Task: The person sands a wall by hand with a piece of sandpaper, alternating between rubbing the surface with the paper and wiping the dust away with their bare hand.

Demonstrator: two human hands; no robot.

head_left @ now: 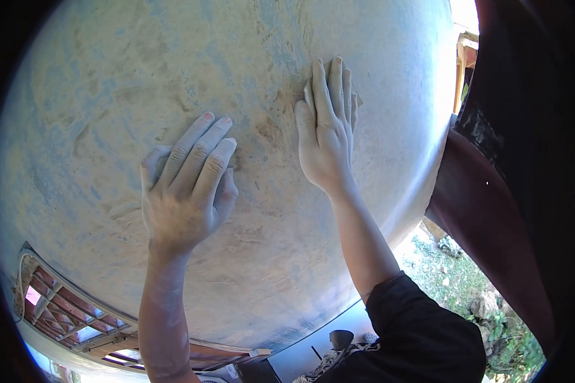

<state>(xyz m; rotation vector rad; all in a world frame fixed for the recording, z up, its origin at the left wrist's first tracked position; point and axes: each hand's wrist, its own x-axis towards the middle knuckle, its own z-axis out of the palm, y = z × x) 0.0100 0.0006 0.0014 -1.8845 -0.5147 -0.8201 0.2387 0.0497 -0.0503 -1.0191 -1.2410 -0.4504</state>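
Observation:
Before me is a broad curved panel (255, 249), like a vehicle's body, dull and patchy with pale dust, blue-grey areas and brown smudges. My left hand (188, 185) lies on it left of the middle, fingers stretched out and slightly spread, holding nothing I can see. Farther up and to the right, my right hand (329, 131) presses flat with its fingers together. Thin edges of a small sheet, seemingly sandpaper (360, 100), peek out beside those fingers; most of it is hidden underneath. Pale powder coats both hands.
A window (70, 313) with roof beams reflected in it is set into the panel at lower left. Dark reddish sheeting (485, 210) hangs along the right side. Grass and stones (485, 300) show at lower right. A dark pot-like object (341, 338) stands below.

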